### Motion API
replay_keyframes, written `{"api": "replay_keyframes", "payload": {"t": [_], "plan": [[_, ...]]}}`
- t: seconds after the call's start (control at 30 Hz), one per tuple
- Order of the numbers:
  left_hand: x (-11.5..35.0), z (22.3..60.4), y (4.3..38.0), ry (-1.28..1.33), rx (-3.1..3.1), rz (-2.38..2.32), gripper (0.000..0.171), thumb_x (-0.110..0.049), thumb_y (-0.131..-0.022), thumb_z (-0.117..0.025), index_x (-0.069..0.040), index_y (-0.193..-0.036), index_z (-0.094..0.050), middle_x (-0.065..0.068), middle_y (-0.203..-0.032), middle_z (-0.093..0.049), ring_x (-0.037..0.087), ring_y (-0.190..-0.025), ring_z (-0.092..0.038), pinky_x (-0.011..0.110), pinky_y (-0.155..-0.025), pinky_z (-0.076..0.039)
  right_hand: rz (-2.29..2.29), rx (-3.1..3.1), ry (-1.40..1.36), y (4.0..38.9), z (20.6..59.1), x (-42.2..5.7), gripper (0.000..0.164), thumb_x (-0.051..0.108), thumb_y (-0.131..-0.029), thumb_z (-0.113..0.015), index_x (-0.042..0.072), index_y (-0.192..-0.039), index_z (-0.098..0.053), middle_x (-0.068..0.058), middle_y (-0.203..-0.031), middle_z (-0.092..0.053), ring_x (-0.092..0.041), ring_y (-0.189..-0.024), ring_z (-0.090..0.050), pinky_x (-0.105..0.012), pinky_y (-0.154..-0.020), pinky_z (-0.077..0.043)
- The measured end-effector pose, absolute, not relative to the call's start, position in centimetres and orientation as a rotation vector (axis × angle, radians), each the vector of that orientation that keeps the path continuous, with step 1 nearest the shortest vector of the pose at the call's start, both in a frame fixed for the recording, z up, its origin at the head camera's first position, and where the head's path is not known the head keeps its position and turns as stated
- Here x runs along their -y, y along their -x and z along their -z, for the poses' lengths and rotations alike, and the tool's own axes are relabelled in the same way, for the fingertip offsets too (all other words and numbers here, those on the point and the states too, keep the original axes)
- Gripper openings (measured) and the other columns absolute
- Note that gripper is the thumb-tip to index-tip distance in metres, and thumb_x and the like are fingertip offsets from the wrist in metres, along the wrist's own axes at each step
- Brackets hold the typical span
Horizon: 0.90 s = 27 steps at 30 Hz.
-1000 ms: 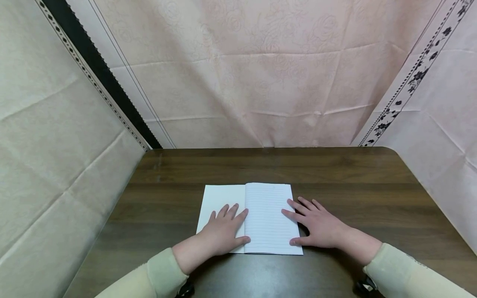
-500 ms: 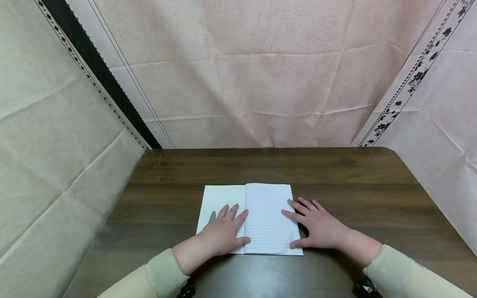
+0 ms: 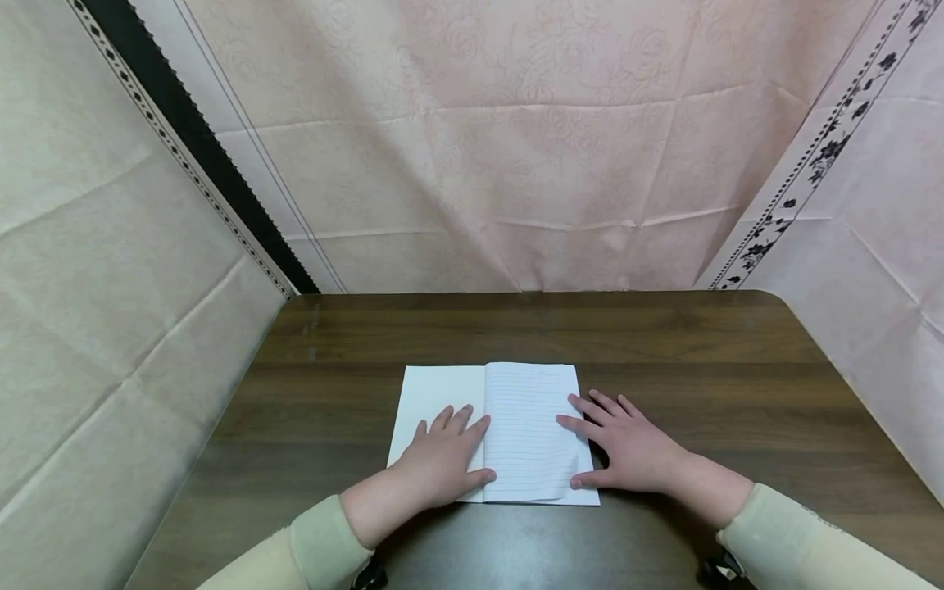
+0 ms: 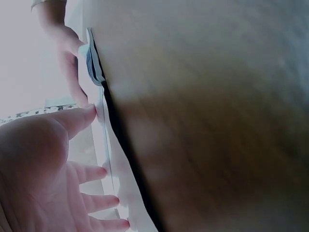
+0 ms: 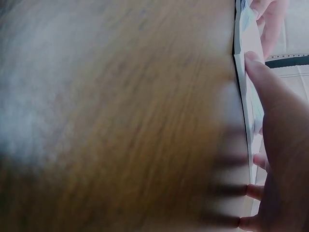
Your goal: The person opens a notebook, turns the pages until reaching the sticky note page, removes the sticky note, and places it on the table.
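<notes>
An open notebook (image 3: 531,426) lies on the table, its left page (image 3: 431,393) plain white and its right page ruled with lines. My left hand (image 3: 435,467) rests spread over the left page, its thumb reaching past the fold onto the ruled side. At the right edge, my right hand (image 3: 634,451) has its fingers straight and spread, their tips on the page margin. Its thumb (image 5: 263,77) touches the lower right corner, where the top sheet sits slightly inward of the sheets beneath. In the left wrist view, the pages (image 4: 94,65) bulge near the right hand.
A brown wood-grain table (image 3: 516,328) extends around the notebook. Pale cloth (image 3: 516,164) hangs behind it, with more cloth on the left (image 3: 111,328) and right (image 3: 885,246) sides. Each sleeve has something dark beneath its cuff.
The lower right corner of the ruled top sheet has shifted slightly left, baring the sheet below. The right thumb has slid a little left with it. My left hand stays in place.
</notes>
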<state>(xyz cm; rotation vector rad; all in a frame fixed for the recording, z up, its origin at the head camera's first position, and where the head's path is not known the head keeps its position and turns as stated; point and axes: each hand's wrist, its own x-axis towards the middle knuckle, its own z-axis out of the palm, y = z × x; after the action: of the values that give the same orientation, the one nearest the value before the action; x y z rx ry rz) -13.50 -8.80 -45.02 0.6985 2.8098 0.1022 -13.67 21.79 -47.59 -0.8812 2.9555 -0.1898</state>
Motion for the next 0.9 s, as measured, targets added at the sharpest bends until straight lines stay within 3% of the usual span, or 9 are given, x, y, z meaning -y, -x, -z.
{"api": "replay_keyframes", "payload": {"t": [0.2, 0.37, 0.53, 0.9], "plan": [[8.3, 44.6, 12.9, -0.745, -2.852, -0.123, 0.067, -0.058, -0.082, -0.056, -0.019, -0.135, -0.046, 0.007, -0.141, -0.040, 0.031, -0.128, -0.038, 0.060, -0.092, -0.036, 0.195, -2.948, 0.865, 13.6, 47.2, -21.6, 0.085, 0.082, -0.068, -0.044, 0.040, -0.141, -0.033, 0.004, -0.152, -0.024, -0.029, -0.139, -0.018, -0.060, -0.104, -0.018], [7.8, 44.1, 12.5, -0.877, -2.912, -0.083, 0.048, -0.052, -0.081, -0.061, -0.017, -0.114, -0.059, 0.005, -0.123, -0.052, 0.026, -0.108, -0.051, 0.044, -0.072, -0.048, 0.198, -2.957, 0.853, 13.6, 47.0, -21.4, 0.084, 0.083, -0.068, -0.044, 0.040, -0.140, -0.035, 0.003, -0.151, -0.026, -0.030, -0.138, -0.021, -0.061, -0.103, -0.020], [7.6, 43.8, 12.2, -0.980, -2.925, -0.066, 0.037, -0.050, -0.082, -0.061, -0.017, -0.099, -0.063, 0.001, -0.108, -0.053, 0.019, -0.091, -0.051, 0.034, -0.058, -0.046, 0.177, -2.957, 0.815, 13.7, 47.0, -21.1, 0.083, 0.084, -0.068, -0.043, 0.041, -0.139, -0.037, 0.004, -0.150, -0.027, -0.029, -0.138, -0.022, -0.062, -0.102, -0.022], [7.1, 44.1, 11.8, -1.156, -2.888, 0.078, 0.049, -0.066, -0.079, -0.054, -0.020, -0.093, -0.060, -0.004, -0.090, -0.049, 0.014, -0.073, -0.045, 0.028, -0.047, -0.039, 0.182, -2.981, 0.761, 13.7, 46.6, -20.5, 0.079, 0.084, -0.068, -0.042, 0.039, -0.133, -0.045, 0.001, -0.147, -0.034, -0.031, -0.135, -0.028, -0.063, -0.099, -0.026]]}}
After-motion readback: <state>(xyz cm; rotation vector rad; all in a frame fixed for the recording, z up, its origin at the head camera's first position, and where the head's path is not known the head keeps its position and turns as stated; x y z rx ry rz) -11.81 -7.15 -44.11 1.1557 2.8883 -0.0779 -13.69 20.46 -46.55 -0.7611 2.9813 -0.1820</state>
